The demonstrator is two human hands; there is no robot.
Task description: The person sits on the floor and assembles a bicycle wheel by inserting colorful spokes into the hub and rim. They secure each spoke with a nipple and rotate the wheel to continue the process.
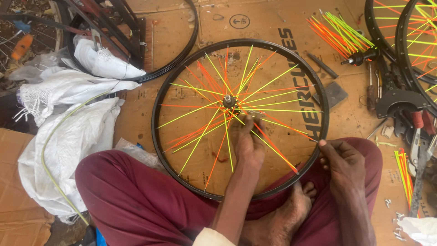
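I see the black rim (157,98) flat on the cardboard (136,123) just beyond my knees, left hand (248,143) reaching between spokes near the hub (230,102), right hand (341,159) pinching an orange spoke's (284,134) outer end at the near-right rim, spoke running hub-to-rim.

The left hand (248,143) lies over the spokes just below the hub (230,101), hiding its fingertips and whatever its grip closes on. Under the right hand (341,159), the wheel rim (159,91) disappears behind fingers. Up and right of that grip, two further wheels (409,41) are cut by the frame's edge.
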